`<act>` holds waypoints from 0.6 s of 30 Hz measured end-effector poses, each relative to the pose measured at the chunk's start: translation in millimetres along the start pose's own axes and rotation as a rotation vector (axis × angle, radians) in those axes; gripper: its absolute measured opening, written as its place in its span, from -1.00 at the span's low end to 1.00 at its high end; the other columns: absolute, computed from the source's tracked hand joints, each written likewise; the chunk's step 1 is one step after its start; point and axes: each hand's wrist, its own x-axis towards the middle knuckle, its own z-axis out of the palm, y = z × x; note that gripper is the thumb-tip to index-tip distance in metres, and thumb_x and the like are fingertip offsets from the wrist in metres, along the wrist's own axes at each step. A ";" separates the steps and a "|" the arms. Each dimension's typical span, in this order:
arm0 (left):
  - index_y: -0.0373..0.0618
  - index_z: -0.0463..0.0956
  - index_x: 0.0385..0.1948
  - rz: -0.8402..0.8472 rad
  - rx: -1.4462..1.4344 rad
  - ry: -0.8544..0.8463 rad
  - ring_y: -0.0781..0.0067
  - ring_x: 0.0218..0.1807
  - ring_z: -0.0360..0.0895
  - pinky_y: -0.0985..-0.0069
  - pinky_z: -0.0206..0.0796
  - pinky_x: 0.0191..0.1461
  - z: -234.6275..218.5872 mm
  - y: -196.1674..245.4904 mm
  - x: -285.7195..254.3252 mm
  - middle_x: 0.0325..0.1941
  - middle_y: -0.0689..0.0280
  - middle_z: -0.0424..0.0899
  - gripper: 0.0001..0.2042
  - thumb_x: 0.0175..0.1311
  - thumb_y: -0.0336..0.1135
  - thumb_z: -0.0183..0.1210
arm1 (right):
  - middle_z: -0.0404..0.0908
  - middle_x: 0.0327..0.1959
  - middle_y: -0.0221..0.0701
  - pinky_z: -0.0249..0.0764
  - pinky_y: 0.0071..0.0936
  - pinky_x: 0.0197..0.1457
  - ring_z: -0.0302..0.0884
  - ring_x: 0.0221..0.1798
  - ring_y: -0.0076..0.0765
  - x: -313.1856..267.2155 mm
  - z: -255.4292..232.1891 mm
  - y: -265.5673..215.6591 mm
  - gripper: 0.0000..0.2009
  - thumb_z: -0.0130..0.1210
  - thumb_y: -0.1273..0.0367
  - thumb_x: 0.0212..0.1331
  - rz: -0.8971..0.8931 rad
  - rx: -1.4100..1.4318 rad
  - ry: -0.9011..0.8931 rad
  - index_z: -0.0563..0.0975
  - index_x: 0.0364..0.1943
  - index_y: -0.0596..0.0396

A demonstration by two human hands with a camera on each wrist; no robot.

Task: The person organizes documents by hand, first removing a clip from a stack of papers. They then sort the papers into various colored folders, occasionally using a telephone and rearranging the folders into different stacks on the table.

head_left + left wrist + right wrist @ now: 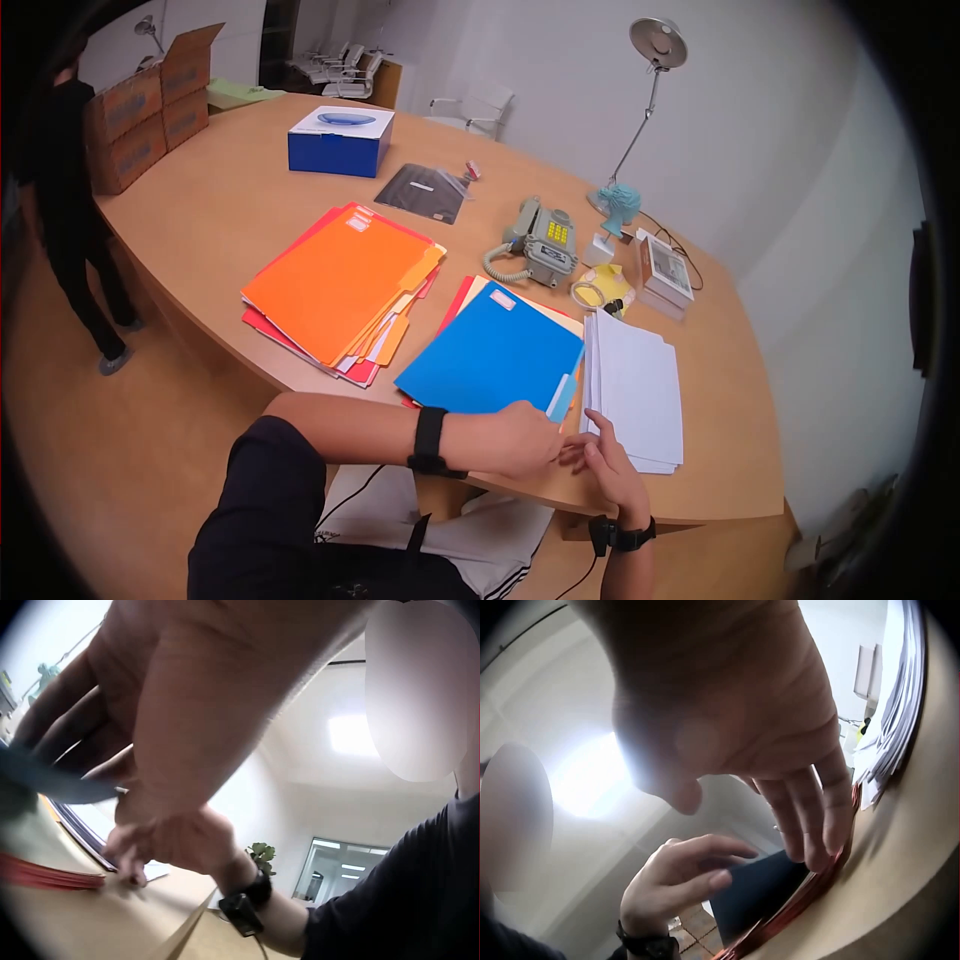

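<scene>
A blue folder [490, 350] tops a stack of folders near the table's front edge. Over its near right corner is the left hand [520, 440], its thumb and fingers apart beside the dark blue sheet [757, 889] in the right wrist view; whether it touches the folder is unclear. The right hand [614, 474] is just right of it, between the folders and a stack of white paper [635, 390]. In the right wrist view, the right hand's loosely extended fingers [806, 817] point down at the red folder edges [810, 896]. Both wrists wear black straps.
Orange folders [335, 280] are piled left of the blue one. Behind stand a telephone [545, 242], a blue box [340, 145], a lamp [658, 45], a small fan [618, 203] and books [664, 275]. Cardboard boxes [150, 120] and a person [70, 200] are at far left.
</scene>
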 end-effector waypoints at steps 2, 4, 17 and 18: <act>-0.23 0.57 -0.28 -0.035 -0.038 -0.073 0.03 -0.31 0.69 0.18 0.51 -0.34 -12.2 -12.3 8.5 -0.39 -0.01 0.70 -0.70 0.20 -0.13 0.17 | 0.63 0.00 -0.16 0.55 -0.39 -0.08 0.64 -0.09 -0.27 11.2 -1.9 -2.1 -0.47 -0.10 0.30 0.46 0.074 -0.039 0.023 0.11 0.40 0.25; -0.24 0.60 -0.19 -0.093 -0.076 -0.162 -0.13 -0.21 0.67 0.09 0.52 -0.13 -20.0 -40.4 25.0 -0.30 -0.02 0.71 -0.55 0.27 0.06 0.14 | 0.65 -0.01 -0.15 0.55 -0.40 -0.08 0.65 -0.11 -0.27 20.3 -4.5 -7.1 -0.50 -0.07 0.29 0.44 0.075 -0.128 -0.017 0.18 0.36 0.26; -0.04 0.31 0.33 -0.429 0.015 0.029 0.00 0.35 0.35 0.04 0.32 0.30 27.7 -196.4 43.1 0.29 0.10 0.45 -0.24 0.15 0.21 0.24 | 0.72 -0.27 -0.16 0.58 -0.30 -0.14 0.71 -0.28 -0.17 104.7 -63.6 -31.1 -0.65 0.07 0.24 0.32 0.105 -0.703 -0.143 0.53 0.02 0.24; -0.04 0.35 0.30 -0.472 -0.006 0.014 -0.02 0.34 0.35 0.00 0.32 0.29 24.5 -193.3 40.7 0.28 0.10 0.47 -0.25 0.14 0.22 0.25 | 0.73 -0.28 -0.19 0.59 -0.33 -0.21 0.71 -0.31 -0.24 117.1 -71.2 -26.9 -0.65 0.07 0.25 0.32 0.167 -0.668 -0.135 0.53 0.02 0.24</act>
